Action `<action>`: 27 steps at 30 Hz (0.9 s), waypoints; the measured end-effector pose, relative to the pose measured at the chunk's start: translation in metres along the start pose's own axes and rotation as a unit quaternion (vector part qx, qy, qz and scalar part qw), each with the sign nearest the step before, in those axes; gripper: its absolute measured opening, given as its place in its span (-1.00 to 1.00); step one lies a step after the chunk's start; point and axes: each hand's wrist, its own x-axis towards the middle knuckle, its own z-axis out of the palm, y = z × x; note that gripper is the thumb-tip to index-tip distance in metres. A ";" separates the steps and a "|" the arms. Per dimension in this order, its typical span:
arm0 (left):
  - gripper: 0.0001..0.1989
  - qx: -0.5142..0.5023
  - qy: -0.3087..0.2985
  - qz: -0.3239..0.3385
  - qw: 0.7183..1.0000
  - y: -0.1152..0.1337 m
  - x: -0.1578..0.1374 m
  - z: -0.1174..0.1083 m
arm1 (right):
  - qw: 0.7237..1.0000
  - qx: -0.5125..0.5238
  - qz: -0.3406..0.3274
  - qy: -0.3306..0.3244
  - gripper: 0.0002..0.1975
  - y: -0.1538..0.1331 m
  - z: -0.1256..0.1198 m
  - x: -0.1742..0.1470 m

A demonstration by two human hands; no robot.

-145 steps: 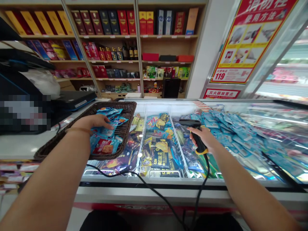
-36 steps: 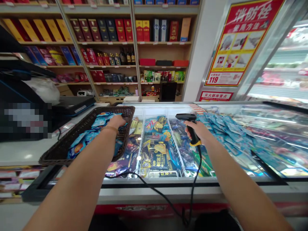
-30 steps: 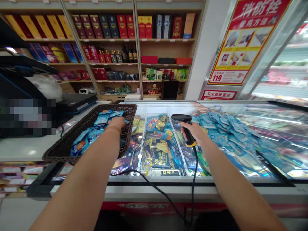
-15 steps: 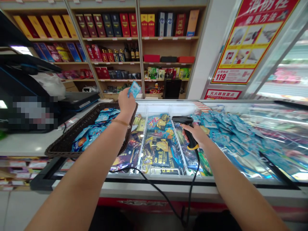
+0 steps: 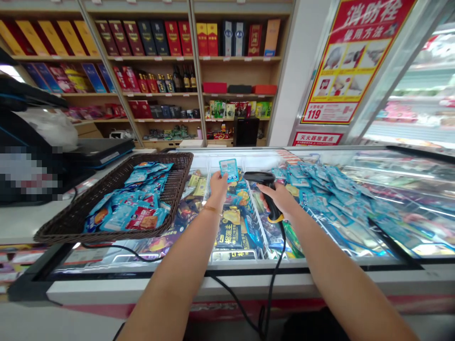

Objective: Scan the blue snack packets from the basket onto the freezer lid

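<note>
Now, packet [image 5: 228, 169]: it has come from above the basket's far edge to just before the scanner; a small gap shows between them.
Meaning: I judge that picking is finished for this piece, and packet and scanner are brought together.
Left hand [image 5: 217, 183]: pinches the packet at its lower left corner and keeps it upright; the forearm stretches forward and slightly to the right.
Right hand [image 5: 279, 198]: is closed around the handle of the scanner [image 5: 261, 179], whose head points left; I cannot tell if the trigger is pressed. The forearm comes from the lower right.
Basket [image 5: 180, 182]: stands at left, with more packets inside, and no hand is over it now.
Freezer [image 5: 124, 288]: lies below both hands.
</note>
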 end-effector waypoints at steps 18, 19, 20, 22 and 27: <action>-0.84 0.180 -0.091 0.141 0.969 0.003 -0.002 -0.013 | 1.000 -0.019 0.004 0.009 -0.63 -0.002 0.001 -0.004; -0.87 0.177 -0.088 0.147 0.969 0.004 -0.002 -0.013 | 1.000 -0.019 0.005 0.011 -0.63 -0.002 0.001 -0.004; -0.89 0.169 -0.083 0.153 0.970 0.004 -0.003 -0.013 | 1.000 -0.019 0.006 0.013 -0.64 -0.001 0.001 -0.004; -0.89 0.148 -0.081 0.150 0.974 0.005 -0.004 -0.015 | 1.000 -0.020 0.006 0.015 -0.65 0.000 0.001 -0.003; -0.82 0.118 -0.083 0.082 0.986 0.001 -0.003 -0.016 | 1.000 -0.023 0.010 0.004 -0.61 0.000 0.002 -0.004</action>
